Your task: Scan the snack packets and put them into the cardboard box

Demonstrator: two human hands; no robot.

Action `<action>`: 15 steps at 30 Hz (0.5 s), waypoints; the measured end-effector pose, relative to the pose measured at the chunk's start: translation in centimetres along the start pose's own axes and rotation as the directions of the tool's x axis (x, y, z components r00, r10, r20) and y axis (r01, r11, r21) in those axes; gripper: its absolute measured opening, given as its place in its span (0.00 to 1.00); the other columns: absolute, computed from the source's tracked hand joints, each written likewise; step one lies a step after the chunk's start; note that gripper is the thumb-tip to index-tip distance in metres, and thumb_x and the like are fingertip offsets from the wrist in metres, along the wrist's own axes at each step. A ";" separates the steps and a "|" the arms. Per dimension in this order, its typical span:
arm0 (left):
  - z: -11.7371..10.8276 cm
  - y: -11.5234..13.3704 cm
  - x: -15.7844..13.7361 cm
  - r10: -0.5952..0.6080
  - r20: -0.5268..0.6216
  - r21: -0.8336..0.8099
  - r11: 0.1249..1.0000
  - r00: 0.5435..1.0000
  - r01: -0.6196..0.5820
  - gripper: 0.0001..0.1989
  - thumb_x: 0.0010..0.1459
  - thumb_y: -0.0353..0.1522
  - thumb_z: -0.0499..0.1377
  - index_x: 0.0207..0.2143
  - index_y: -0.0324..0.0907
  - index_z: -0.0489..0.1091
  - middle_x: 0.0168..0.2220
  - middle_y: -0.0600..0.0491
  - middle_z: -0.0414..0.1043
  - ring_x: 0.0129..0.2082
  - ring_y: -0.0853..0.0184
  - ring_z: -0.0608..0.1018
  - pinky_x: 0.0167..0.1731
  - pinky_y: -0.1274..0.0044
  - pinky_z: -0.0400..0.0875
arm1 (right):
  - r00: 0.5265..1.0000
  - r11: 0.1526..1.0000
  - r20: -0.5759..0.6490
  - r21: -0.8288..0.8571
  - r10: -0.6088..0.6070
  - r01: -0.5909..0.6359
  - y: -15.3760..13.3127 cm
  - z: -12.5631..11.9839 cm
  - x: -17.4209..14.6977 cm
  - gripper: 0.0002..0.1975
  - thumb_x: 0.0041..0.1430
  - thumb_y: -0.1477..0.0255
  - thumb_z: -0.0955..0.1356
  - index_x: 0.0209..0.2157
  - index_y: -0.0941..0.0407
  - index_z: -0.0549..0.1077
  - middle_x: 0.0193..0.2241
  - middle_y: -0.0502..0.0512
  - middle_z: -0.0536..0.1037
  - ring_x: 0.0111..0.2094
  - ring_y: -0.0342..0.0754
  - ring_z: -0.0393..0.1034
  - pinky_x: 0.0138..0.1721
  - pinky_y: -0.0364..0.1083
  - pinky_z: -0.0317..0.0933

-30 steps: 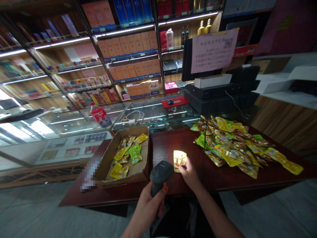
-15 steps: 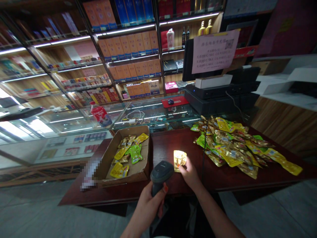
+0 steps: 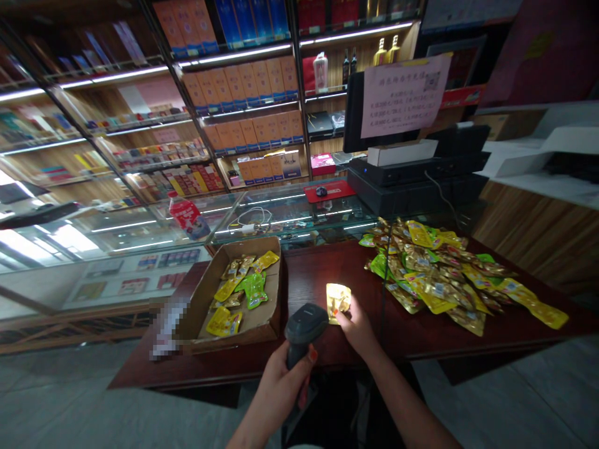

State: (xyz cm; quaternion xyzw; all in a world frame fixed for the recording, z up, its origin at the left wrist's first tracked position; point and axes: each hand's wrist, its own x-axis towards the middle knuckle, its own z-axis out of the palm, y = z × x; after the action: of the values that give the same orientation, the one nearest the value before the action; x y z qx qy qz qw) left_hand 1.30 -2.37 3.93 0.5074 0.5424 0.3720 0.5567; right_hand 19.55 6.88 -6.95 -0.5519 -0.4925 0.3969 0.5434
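My left hand [image 3: 286, 377] is wrapped round the handle of a dark grey barcode scanner [image 3: 306, 322], whose head points toward the right hand. Between the thumb and fingers of my right hand [image 3: 358, 327] is a small yellow snack packet [image 3: 337, 299], brightly lit on its face. On the left, an open cardboard box [image 3: 266, 330] holds several yellow, gold and green packets, among them a green packet [image 3: 255, 290]. A large heap of similar packets [image 3: 430, 268] lies to the right of my right hand.
The dark red wooden table [image 3: 304, 268] meets a glass display counter [image 3: 281, 212] with a red bottle [image 3: 186, 215], a white cable [image 3: 255, 219] and a mouse [image 3: 321, 191]. A monitor [image 3: 354, 112] with a paper notice stands behind the heap. Shelves of boxed goods [image 3: 253, 81] rise beyond.
Hardly anything differs. The view has shifted very slightly; both hands keep their holds on the scanner and the lit packet.
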 end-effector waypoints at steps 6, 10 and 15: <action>0.0 0.0 0.0 0.000 0.006 0.040 0.999 1.000 0.000 0.22 0.55 0.51 0.62 0.31 0.41 0.66 0.15 0.62 0.61 0.10 0.76 0.62 0.12 0.84 0.57 | 1.000 1.000 0.005 0.006 -0.024 0.024 -0.4 -0.2 -0.1 0.25 0.53 0.67 0.66 0.54 0.55 0.68 0.48 0.60 0.80 0.48 0.54 0.76 0.52 0.54 0.68; -0.1 -0.1 0.1 0.000 0.001 0.039 0.999 1.000 0.000 0.22 0.54 0.51 0.62 0.32 0.40 0.67 0.15 0.62 0.61 0.10 0.76 0.62 0.12 0.84 0.56 | 1.000 1.000 0.000 0.011 -0.018 0.018 -0.3 -0.2 0.0 0.25 0.52 0.69 0.66 0.53 0.55 0.69 0.46 0.59 0.81 0.46 0.55 0.76 0.51 0.54 0.69; -0.4 0.1 0.2 -0.031 -0.016 0.027 0.999 0.999 0.032 0.24 0.53 0.52 0.63 0.32 0.40 0.68 0.13 0.63 0.60 0.10 0.75 0.62 0.11 0.84 0.56 | 0.999 0.999 -0.028 -0.031 -0.037 0.036 0.0 0.1 0.0 0.27 0.52 0.70 0.65 0.55 0.56 0.68 0.45 0.60 0.81 0.45 0.54 0.77 0.48 0.53 0.71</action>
State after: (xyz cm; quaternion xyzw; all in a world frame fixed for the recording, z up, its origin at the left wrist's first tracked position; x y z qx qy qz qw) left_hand 0.91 -2.05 4.02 0.5035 0.5597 0.3596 0.5512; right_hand 19.45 6.94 -6.97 -0.5567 -0.5006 0.3713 0.5491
